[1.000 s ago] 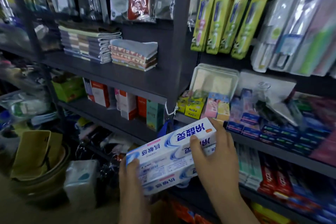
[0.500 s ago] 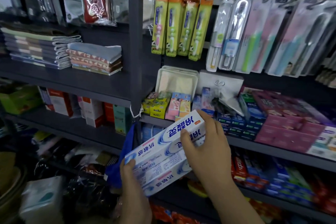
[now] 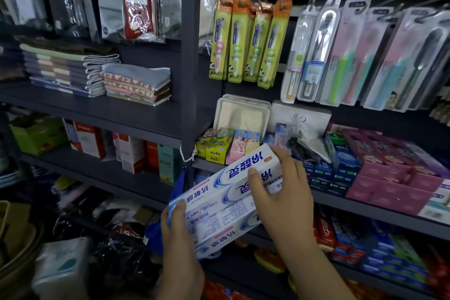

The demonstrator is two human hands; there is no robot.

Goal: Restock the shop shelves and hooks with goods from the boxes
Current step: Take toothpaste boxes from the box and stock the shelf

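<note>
While my left hand (image 3: 179, 234) and right hand (image 3: 280, 192) clasp opposite ends of the stacked white-and-blue cardboard toothpaste cartons (image 3: 224, 197), just below the dark metal toothpaste shelf (image 3: 365, 204), I judge them light, stiff, crushable.

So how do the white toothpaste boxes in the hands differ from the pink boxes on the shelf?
The white toothpaste boxes are held tilted between the left hand and right hand; the pink boxes lie stacked on the shelf. White-and-blue print versus pink. Both are long cartons.
</note>
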